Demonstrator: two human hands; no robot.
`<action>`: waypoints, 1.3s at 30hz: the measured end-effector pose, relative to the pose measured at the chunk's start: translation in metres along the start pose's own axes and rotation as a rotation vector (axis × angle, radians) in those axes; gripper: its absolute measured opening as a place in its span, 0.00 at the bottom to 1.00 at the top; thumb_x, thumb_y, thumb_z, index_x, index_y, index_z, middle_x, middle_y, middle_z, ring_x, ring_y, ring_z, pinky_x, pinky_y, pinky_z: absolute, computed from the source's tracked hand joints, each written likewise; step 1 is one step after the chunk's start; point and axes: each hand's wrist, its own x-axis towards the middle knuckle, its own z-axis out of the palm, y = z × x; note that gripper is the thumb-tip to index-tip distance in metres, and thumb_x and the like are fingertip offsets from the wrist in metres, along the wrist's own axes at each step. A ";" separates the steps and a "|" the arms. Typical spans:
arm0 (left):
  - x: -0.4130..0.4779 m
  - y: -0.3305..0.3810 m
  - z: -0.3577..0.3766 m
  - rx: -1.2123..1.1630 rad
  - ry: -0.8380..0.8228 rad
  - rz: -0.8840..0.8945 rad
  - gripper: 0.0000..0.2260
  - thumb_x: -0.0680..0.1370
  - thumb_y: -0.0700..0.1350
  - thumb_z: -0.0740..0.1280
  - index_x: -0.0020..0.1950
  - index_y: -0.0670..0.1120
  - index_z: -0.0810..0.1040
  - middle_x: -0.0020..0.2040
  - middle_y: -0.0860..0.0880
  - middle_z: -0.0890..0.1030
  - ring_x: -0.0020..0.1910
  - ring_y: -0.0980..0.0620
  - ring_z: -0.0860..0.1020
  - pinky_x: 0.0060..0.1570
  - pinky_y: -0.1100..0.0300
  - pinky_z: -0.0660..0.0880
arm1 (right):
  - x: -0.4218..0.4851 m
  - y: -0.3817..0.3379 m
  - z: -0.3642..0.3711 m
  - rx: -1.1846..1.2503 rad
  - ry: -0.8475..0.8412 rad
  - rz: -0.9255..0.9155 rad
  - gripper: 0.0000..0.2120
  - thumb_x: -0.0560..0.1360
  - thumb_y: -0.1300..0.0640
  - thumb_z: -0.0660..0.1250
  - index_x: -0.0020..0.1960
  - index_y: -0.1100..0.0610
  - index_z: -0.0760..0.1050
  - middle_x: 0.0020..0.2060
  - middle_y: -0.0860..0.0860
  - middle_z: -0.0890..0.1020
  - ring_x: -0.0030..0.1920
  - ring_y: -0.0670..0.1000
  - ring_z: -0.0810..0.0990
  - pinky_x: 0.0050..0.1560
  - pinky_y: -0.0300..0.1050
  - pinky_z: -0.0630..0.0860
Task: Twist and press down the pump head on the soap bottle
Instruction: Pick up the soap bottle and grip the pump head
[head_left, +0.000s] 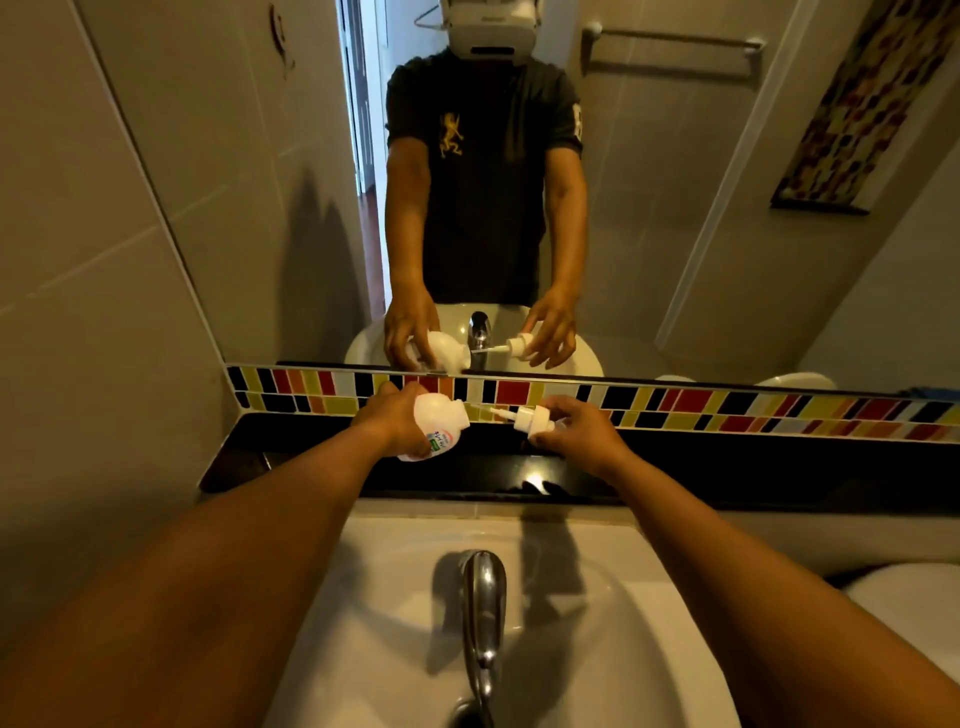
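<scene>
My left hand (397, 420) grips a small white soap bottle (436, 423), tilted on its side with its open neck pointing right, above the black ledge. My right hand (576, 428) holds the white pump head (532, 420), which is separate from the bottle. Its thin dip tube (500, 413) points left toward the bottle's neck, with a small gap between them. The bottle carries a label with green and red print near its base. The mirror above repeats both hands and both parts.
A black stone ledge (727, 467) runs behind the white sink (597, 597). The chrome tap (483, 613) stands over the basin below my hands. A band of coloured tiles (675, 405) and a large mirror (649, 208) back the ledge. The grey wall (78, 312) closes the left side.
</scene>
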 end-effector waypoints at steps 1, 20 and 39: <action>-0.002 0.001 -0.002 0.001 -0.001 0.009 0.37 0.64 0.43 0.79 0.70 0.52 0.67 0.68 0.44 0.68 0.64 0.39 0.72 0.61 0.44 0.75 | -0.002 -0.003 -0.001 -0.040 -0.007 -0.022 0.24 0.71 0.62 0.75 0.66 0.55 0.75 0.59 0.55 0.80 0.58 0.53 0.79 0.56 0.47 0.77; -0.040 0.037 -0.025 -0.023 -0.130 0.217 0.35 0.66 0.40 0.78 0.70 0.50 0.68 0.67 0.44 0.74 0.66 0.41 0.73 0.64 0.41 0.73 | -0.036 -0.062 0.002 -0.557 0.006 -0.290 0.26 0.68 0.49 0.77 0.63 0.46 0.73 0.58 0.54 0.76 0.55 0.58 0.78 0.56 0.54 0.78; -0.052 0.046 -0.032 -0.274 -0.159 0.207 0.32 0.66 0.38 0.78 0.67 0.49 0.70 0.63 0.45 0.77 0.63 0.42 0.75 0.63 0.42 0.75 | -0.048 -0.075 -0.007 0.496 0.091 -0.077 0.39 0.73 0.64 0.73 0.78 0.52 0.58 0.72 0.61 0.69 0.65 0.61 0.75 0.42 0.41 0.79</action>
